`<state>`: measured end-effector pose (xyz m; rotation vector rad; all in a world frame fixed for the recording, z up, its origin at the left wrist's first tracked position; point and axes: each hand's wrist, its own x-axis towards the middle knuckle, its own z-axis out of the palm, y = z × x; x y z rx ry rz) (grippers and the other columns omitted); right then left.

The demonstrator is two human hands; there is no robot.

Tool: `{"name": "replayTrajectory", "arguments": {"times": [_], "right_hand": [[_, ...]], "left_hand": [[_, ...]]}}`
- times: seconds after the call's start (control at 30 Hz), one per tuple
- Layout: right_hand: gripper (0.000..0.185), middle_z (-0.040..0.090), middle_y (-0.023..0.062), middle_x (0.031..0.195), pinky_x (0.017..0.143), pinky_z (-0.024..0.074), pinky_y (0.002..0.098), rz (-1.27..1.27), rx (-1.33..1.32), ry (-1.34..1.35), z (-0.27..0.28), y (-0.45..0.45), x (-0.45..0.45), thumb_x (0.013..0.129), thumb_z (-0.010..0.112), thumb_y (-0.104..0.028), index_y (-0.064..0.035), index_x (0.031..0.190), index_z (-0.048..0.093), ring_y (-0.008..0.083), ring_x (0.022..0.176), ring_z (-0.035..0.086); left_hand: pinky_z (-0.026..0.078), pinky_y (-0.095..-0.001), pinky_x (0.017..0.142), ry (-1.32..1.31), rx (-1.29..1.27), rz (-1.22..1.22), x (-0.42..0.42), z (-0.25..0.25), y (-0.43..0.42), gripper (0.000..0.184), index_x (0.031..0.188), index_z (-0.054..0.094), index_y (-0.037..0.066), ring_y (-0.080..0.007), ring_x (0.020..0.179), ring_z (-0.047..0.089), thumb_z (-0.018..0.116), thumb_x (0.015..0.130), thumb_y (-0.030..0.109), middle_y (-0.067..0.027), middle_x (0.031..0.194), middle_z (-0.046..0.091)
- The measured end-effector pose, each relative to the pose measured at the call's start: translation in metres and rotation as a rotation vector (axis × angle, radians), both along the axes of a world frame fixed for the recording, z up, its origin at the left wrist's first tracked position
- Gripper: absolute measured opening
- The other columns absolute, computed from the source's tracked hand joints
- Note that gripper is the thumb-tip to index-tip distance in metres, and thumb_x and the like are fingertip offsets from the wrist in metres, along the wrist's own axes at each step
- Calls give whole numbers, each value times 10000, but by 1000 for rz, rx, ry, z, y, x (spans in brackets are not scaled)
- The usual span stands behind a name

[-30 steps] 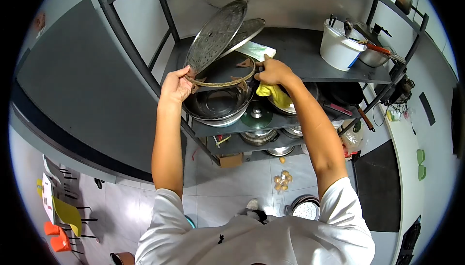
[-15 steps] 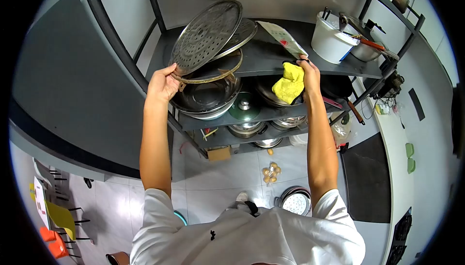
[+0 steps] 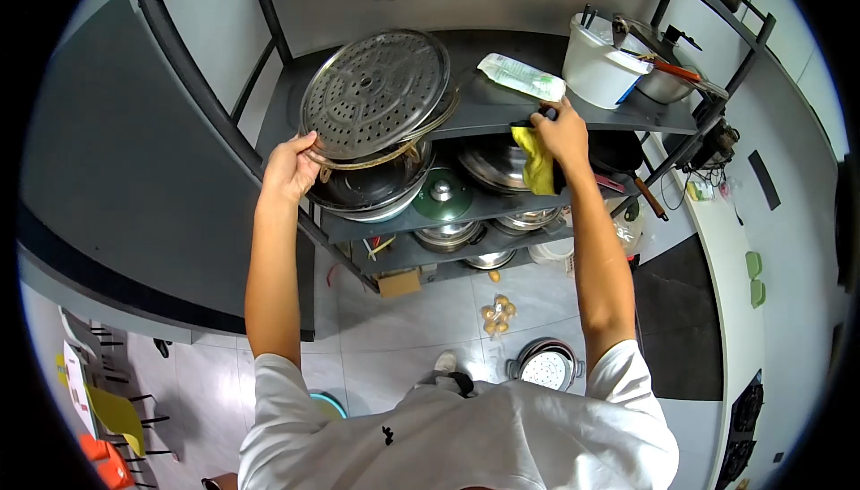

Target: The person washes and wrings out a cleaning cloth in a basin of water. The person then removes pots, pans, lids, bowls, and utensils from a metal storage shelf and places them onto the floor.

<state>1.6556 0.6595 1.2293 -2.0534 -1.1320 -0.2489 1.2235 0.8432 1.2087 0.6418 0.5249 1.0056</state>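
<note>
My left hand is closed on the near left rim of a round perforated steamer plate. Beneath the plate is a stacked round piece with a worn brownish rim; part of it is hidden. My right hand, at the front edge of the top shelf, grips a yellow cloth that hangs down over the edge. Just beyond its fingertips a white and green packet lies flat on the shelf.
A white bucket of utensils and a metal pot stand at the shelf's right. Lower shelves hold a dark pan, a green glass lid and several pots. On the floor are a bag of round yellowish items and a steamer pot.
The steamer plate has come down from a steep tilt to lie flatter. The packet, raised near my right hand before, now rests on the shelf. My right hand has turned over with the cloth.
</note>
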Motion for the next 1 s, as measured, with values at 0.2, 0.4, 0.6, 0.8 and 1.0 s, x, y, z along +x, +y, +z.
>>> {"name": "replayTrajectory", "arguments": {"times": [0.2, 0.4, 0.6, 0.8, 1.0], "right_hand": [[424, 725, 189, 1017, 838, 531, 400, 241, 20, 519, 5, -18, -64, 828, 744, -410, -35, 1025, 743, 315, 958, 697], [696, 715, 193, 1081, 877, 514, 320, 624, 6, 1264, 6, 10, -114, 893, 699, -537, 112, 1141, 670, 226, 973, 687], [541, 720, 190, 1040, 828, 526, 320, 648, -22, 1273, 11, 23, -138, 855, 749, -322, 136, 1127, 655, 232, 920, 700], [444, 725, 160, 1009, 800, 528, 304, 590, 73, 1217, 0, 8, -148, 814, 747, -164, 83, 1169, 646, 213, 891, 701], [414, 715, 153, 1053, 782, 560, 313, 636, 191, 1416, -31, -1, -142, 862, 701, -75, 39, 1245, 592, 218, 911, 711]], "left_hand": [[506, -211, 602, 119, -37, 26, 1, 14, 0, 32, 938, 571, -2, -137, 675, 600, 565, 939, -34, -67, 836, 638], [575, -253, 557, 265, -34, 62, 8, 42, -29, 59, 885, 577, 11, -161, 592, 637, 559, 940, 25, -61, 778, 655], [642, -361, 761, 266, 211, -7, -1, 18, -31, 231, 1145, 541, -30, -215, 789, 708, 522, 915, -24, -143, 973, 674], [639, -368, 836, 280, 306, 49, 1, 15, -57, 351, 1294, 480, -59, -234, 906, 720, 499, 944, -49, -175, 1121, 657], [652, -418, 784, 286, 383, 41, 11, 25, -75, 547, 1450, 326, -60, -282, 935, 729, 557, 954, -53, -237, 1176, 646]]}}
